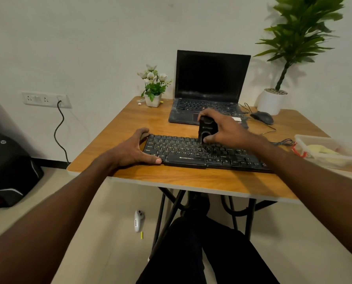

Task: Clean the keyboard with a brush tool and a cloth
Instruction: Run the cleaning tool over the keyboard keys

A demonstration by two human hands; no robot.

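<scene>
Keyboard [203, 154] — "ZEBRONICS"; backpack [9, 160] — "hp".

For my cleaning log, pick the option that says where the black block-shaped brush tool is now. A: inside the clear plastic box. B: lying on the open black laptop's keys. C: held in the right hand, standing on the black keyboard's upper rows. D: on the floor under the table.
C: the right hand grips the black block-shaped brush tool upright on the upper rows of the black keyboard, while the left hand steadies the keyboard's left end.
</scene>
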